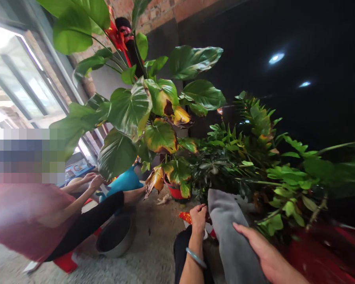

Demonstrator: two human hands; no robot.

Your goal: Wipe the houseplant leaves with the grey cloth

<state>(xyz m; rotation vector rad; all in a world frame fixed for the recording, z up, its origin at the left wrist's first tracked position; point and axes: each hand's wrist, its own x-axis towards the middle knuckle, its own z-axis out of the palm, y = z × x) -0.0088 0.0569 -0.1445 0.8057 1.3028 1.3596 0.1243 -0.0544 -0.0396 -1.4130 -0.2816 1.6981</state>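
Note:
My left hand (198, 217) is closed in a fist-like pinch, with a pale bangle on its wrist. What its fingers hold is too small and dark to make out. Just left of it shows a red and gold glittery thing (185, 217). My right hand (256, 244) lies along a long piece of grey cloth (229, 232), thumb on top and the other fingers hidden behind it. The cloth's tip rises beside my left hand, without my being able to tell whether they touch. Below my left hand is a dark trouser leg (180, 252).
Ahead stands a large leafy potted plant (130, 110), some leaves yellowed. Bushy greenery (239, 157) crowds the right, above a red surface (328, 252). A co-worker in a pink top (32, 221) sits at left, hands together, near a grey tub (115, 240) and a blue bag-like thing (126, 181).

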